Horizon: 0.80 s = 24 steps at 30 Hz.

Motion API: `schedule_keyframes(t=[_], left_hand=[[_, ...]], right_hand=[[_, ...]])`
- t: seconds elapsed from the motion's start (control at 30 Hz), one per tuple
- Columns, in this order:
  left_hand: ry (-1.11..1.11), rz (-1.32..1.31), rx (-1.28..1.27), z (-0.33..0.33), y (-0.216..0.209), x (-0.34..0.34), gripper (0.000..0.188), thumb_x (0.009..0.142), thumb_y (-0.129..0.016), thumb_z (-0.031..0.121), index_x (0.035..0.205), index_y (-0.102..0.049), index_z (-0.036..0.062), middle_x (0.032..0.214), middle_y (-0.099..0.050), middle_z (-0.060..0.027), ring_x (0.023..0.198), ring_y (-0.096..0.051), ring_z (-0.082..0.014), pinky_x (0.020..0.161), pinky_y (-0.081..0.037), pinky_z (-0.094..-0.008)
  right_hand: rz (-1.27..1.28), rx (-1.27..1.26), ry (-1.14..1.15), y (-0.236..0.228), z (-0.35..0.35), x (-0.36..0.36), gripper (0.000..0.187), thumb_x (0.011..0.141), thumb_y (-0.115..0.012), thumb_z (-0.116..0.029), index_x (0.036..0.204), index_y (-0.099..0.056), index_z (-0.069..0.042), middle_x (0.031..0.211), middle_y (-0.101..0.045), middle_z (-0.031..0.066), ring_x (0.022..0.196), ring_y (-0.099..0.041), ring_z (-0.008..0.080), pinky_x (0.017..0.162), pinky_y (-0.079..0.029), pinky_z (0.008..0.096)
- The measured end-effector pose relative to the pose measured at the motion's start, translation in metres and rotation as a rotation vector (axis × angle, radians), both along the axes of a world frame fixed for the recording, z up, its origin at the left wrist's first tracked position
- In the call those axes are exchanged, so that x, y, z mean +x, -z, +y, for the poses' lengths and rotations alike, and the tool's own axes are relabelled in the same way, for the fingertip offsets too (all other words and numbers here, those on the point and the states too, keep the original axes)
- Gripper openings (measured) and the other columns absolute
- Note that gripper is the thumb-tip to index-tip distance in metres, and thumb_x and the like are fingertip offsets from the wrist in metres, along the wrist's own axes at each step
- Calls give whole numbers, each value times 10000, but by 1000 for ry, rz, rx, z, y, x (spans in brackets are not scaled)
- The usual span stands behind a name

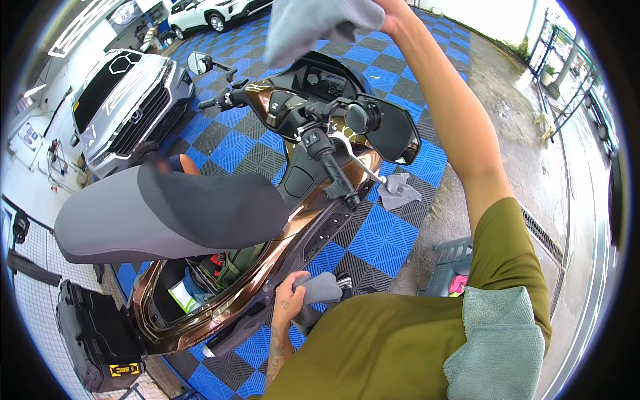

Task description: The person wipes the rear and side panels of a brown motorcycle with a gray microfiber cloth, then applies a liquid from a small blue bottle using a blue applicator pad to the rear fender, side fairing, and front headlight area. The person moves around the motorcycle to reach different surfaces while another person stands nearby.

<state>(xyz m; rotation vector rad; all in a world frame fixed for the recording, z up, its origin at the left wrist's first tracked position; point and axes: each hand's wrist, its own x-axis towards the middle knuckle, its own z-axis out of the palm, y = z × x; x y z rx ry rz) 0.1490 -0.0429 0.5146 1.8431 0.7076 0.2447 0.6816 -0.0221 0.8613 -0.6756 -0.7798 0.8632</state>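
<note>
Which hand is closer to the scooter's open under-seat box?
Left. The left hand is beside the under-seat box, just right of it; the right hand is raised far from it, at the picture's top.

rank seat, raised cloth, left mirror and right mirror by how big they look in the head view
1. Seat
2. Raised cloth, visible part only, as the picture's edge cuts it off
3. Right mirror
4. Left mirror, though it sits farther from the camera
</note>
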Motion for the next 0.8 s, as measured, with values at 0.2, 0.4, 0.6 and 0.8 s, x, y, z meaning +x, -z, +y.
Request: schedule_keyframes(t=[0.2,0.4,0.6,0.8], left_hand=[[-40,40,-46,-12,22,-19,406,803,-511,60,1183,-649,28,1079,-701,-148,1025,-650,-251,940,-486,-337],[80,160,-135,13,31,2,386,829,-540,93,1197,-642,37,1115,-688,-156,1065,-639,-255,961,-473,-351],[432,310,-119,26,42,68,523,847,-761,303,1256,-611,15,1190,-670,-164,1118,-624,-255,988,-464,-361],[649,128,65,-12,50,140,502,831,-738,178,1294,-598,41,1171,-684,-213,1110,-660,-334,965,-494,-388]], right_hand=[[-546,-478,67,63,-15,-12,476,919,-642,-226,1275,-572,83,1082,-695,151,875,-694,172,789,-583,326],[-821,-942,86,148,-45,-4,333,944,-578,-271,1235,-647,-125,838,-618,16,654,-597,93,537,-513,231],[-614,-956,267,143,-108,-21,776,899,-635,-591,1469,-458,-96,1010,-704,138,789,-681,197,674,-580,322],[-560,-857,481,295,-275,-81,616,940,-657,-444,1357,-533,-8,1005,-701,128,765,-679,167,665,-563,336]])
